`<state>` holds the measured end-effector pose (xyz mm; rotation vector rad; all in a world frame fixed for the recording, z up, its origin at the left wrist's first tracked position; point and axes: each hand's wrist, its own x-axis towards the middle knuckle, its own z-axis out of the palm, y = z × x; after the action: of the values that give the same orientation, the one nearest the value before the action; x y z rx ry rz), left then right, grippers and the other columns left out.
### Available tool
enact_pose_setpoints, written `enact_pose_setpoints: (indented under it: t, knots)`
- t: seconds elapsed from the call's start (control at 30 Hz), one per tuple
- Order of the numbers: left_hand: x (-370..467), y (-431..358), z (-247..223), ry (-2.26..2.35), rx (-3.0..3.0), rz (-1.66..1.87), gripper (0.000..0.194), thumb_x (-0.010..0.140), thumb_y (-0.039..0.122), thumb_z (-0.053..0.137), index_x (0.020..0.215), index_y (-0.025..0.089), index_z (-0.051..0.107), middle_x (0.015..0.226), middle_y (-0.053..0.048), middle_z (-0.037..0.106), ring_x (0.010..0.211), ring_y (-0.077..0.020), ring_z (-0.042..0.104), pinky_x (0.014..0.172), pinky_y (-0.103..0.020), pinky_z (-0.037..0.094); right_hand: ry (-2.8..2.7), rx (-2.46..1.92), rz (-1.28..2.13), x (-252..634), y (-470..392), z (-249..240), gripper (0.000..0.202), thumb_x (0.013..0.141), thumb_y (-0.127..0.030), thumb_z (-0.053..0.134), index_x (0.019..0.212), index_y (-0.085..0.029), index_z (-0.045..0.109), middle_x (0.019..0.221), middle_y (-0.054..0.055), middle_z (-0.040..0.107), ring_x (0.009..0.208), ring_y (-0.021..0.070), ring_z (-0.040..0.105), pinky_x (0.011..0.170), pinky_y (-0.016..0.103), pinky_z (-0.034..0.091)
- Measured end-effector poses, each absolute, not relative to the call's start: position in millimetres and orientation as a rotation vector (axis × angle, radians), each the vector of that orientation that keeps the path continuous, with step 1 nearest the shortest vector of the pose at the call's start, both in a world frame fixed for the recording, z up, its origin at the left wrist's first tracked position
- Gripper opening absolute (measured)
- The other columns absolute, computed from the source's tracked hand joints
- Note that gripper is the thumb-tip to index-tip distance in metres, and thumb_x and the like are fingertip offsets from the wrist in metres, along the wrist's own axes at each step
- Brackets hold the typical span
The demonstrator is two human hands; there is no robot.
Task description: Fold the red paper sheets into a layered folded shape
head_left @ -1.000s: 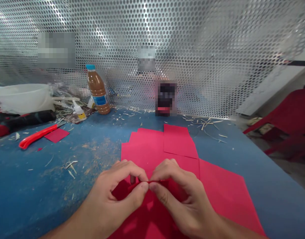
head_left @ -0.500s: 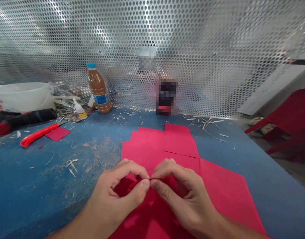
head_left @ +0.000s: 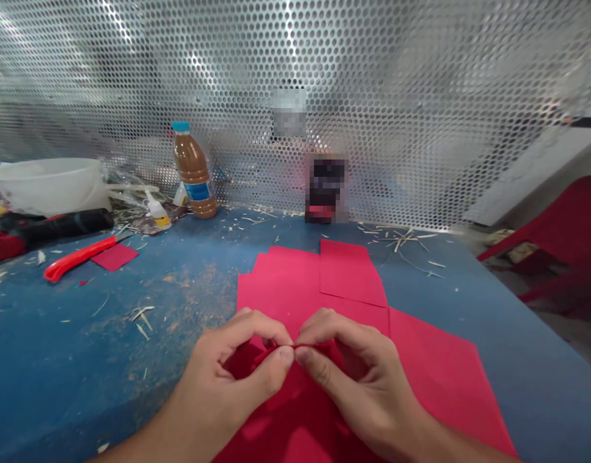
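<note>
Thumb and fingertips of my left hand (head_left: 240, 379) pinch the edge of a red paper piece (head_left: 263, 355). My right hand (head_left: 357, 373) pinches the same piece right beside it, so the two thumbs nearly touch. The piece is seen almost edge-on, and much of it is hidden by my fingers. Below and beyond my hands lie overlapping red paper sheets (head_left: 280, 283) on the blue table. A smaller red rectangle (head_left: 350, 270) rests on top of them at the back, and another red sheet (head_left: 440, 360) extends to the right.
To the left lie a red-handled knife (head_left: 85, 254), a red scrap (head_left: 116, 257) and a black-and-red tool (head_left: 58, 226). A white tub (head_left: 54, 186), a small glue bottle (head_left: 157, 211) and a brown-filled bottle (head_left: 193, 170) stand behind. Perforated metal (head_left: 396, 128) closes the back. Straw bits litter the blue table (head_left: 189, 257).
The view has shifted slightly, so things appear a little farther right. Both hands keep their pinch on the red paper piece, with hardly any movement.
</note>
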<state>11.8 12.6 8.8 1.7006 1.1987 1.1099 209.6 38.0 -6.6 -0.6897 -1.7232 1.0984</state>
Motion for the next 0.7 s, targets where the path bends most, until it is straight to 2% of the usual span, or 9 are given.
enact_pose_setpoints:
  t: [0.47, 0.7]
  knots:
    - [12.9, 12.7, 5.3, 1.201, 1.671, 1.118, 0.011, 0.095, 0.026, 0.063, 0.086, 0.025, 0.07, 0.076, 0.005, 0.065, 0.069, -0.0113, 0.058, 0.064, -0.021, 0.046, -1.707, -0.726, 1.095, 209.9, 38.6, -6.5, 0.01, 0.098, -0.018, 0.067, 0.092, -0.025, 0.071, 0.083, -0.002, 0.071, 0.074, 0.0138, 0.063, 0.069, 0.029, 0.049]
    - [7.1, 15.5, 5.3, 1.215, 1.603, 0.985, 0.011, 0.099, 0.033, 0.061, 0.094, 0.025, 0.066, 0.085, 0.002, 0.064, 0.08, -0.0148, 0.058, 0.07, -0.025, 0.048, -1.703, -0.806, 1.198, 209.7, 39.5, 0.7, 0.015, 0.101, -0.029, 0.063, 0.09, -0.022, 0.07, 0.078, -0.001, 0.068, 0.07, 0.0142, 0.059, 0.065, 0.028, 0.047]
